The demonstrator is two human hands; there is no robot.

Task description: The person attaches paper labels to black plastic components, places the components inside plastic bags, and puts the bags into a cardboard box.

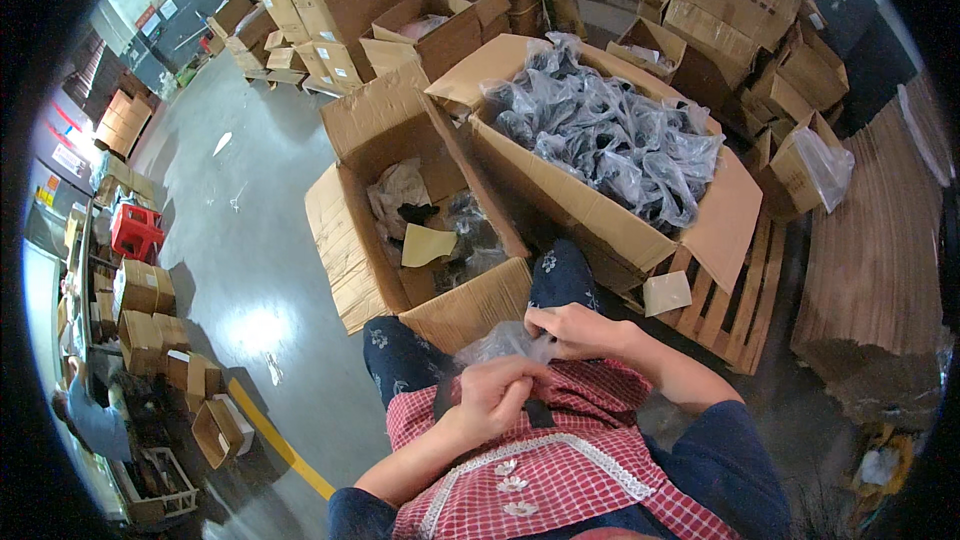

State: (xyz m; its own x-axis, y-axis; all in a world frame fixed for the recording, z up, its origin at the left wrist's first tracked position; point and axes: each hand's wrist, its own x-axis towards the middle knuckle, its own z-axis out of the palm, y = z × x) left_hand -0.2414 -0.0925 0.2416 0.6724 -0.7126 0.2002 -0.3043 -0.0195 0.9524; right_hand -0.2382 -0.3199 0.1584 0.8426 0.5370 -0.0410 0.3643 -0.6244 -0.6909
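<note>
I sit with both hands over my lap, above a red checked apron [560, 460]. My right hand [572, 329] is closed, its fingers pinching the edge of a clear plastic bag [497, 343]. My left hand [496, 396] is curled into a closed grip just nearer to me, and what it holds is hidden by the fingers. A black piece [540, 414] shows below that hand, too covered to name. Between my knees and beyond them stands an open carton [465, 312] with crumpled plastic, a dark item and a yellowish sheet [428, 245] inside.
At the right, a large open carton [560, 195] full of dark items in clear bags rests on a wooden pallet [740, 310]. Flattened cardboard [870, 270] is stacked farther right. More cartons stand behind. At far left are a red stool [138, 232] and another person [95, 420].
</note>
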